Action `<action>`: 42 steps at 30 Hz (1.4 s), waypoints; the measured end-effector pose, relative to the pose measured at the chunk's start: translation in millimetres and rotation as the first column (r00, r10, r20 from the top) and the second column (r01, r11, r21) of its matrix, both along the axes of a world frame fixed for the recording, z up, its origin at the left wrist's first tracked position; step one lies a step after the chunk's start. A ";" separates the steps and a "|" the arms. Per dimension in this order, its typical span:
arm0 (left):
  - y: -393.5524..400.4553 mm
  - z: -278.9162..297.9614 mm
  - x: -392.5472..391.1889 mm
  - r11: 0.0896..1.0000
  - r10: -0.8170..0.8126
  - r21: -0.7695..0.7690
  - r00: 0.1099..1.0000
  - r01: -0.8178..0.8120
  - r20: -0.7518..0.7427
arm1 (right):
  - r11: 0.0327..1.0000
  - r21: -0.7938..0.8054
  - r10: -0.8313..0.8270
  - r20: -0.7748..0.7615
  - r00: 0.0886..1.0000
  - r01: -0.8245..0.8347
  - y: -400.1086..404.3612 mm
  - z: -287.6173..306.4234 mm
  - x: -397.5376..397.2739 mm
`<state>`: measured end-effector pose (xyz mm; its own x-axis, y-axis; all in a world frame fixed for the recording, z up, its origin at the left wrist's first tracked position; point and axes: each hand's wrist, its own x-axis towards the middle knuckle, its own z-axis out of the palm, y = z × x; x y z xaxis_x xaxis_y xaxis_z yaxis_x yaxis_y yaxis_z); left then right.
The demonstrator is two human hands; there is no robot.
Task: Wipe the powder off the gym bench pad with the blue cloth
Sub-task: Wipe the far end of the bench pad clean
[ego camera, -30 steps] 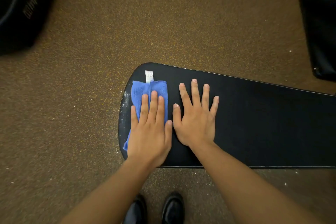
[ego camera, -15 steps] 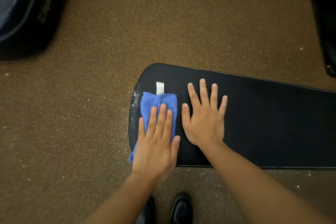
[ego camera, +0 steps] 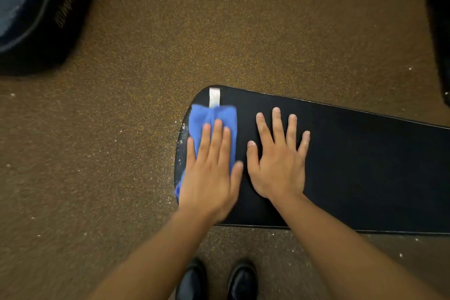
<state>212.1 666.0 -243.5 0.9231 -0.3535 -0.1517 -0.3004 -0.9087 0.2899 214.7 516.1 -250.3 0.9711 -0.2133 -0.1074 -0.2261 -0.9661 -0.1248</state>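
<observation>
— Compared with a second ago, the left hand (ego camera: 209, 178) and the blue cloth (ego camera: 214, 124) under it are sitting farther up the bench pad (ego camera: 365, 165), with the cloth's white tag (ego camera: 214, 97) now nearly reaching the pad's far edge.

— What is surrounding the pad?

— Brown speckled floor (ego camera: 170, 31) is lying all around it, a dark padded object (ego camera: 36, 14) is sitting well off beyond its rounded end, and two black shoes (ego camera: 219, 280) are standing just beside its near edge.

— And on the surface itself?

— The right hand (ego camera: 277, 165) is resting flat on the pad just beside the cloth, fingers (ego camera: 276, 124) spread wide and holding nothing. The left fingers (ego camera: 215, 139) are lying straight and close together, pressing the cloth down at the pad's rounded end. White powder (ego camera: 181, 139) is clinging along that end's rim, right beside the cloth.
</observation>
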 end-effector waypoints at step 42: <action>7.8 -9.3 -12.6 0.998 0.012 -0.060 0.998 -0.009 0.056 | 1.000 -0.008 0.011 -0.016 1.000 -0.011 4.9 3.2 0.7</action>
<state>199.5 673.9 -252.8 0.9332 -0.3508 -0.0783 -0.3084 -0.8934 0.3267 215.5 521.0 -247.1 0.9716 -0.2035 -0.1211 -0.2172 -0.9695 -0.1138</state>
